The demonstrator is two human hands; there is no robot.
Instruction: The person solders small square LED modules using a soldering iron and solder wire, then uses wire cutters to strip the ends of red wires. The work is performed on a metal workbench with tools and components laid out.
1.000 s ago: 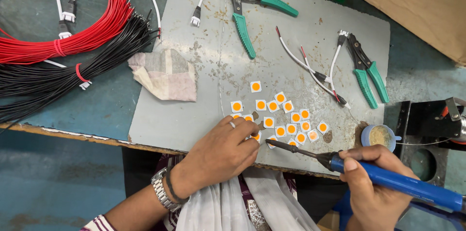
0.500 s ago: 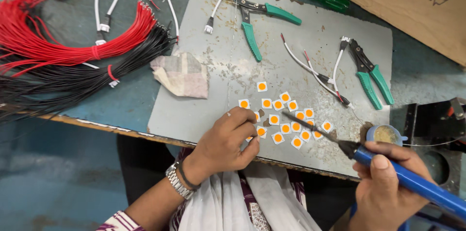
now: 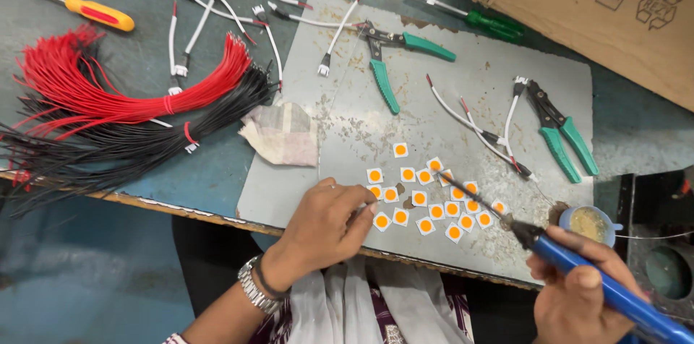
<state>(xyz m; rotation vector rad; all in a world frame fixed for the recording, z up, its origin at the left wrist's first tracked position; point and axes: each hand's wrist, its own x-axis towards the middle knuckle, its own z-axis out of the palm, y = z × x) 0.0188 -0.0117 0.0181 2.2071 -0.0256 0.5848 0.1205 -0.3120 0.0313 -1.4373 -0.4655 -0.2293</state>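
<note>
The right hand (image 3: 578, 293) is closed around the blue handle of a soldering iron (image 3: 571, 261), held low at the near right edge of the bench; the iron's thin tip reaches up and left into a cluster of small white square chips with orange centres (image 3: 426, 203), ending near the upper chips of the group. The left hand (image 3: 325, 225) rests on the near edge of a grey metal sheet (image 3: 448, 98), fingers curled together, with the fingertips pressing at the left side of the chip cluster; whether a chip is pinched between them cannot be told. A metal watch (image 3: 254, 290) sits on the left wrist. The chips lie flat on the near part of the sheet, close together, between the two hands. Just beside the right hand stands a small round tin of yellowish paste (image 3: 589, 222). Further up the sheet lie two pairs of green-handled pliers (image 3: 390, 62), one at the top centre and one at the right, with short white leads (image 3: 470, 116) between them. A folded cloth (image 3: 282, 134) overlaps the sheet's left edge. Left of it lie bundles of red wires (image 3: 130, 95) and black wires (image 3: 137, 145). A yellow-handled screwdriver (image 3: 97, 13) lies at the far left, a green-handled screwdriver (image 3: 484, 22) at the top, beside a cardboard box (image 3: 578, 19).
</note>
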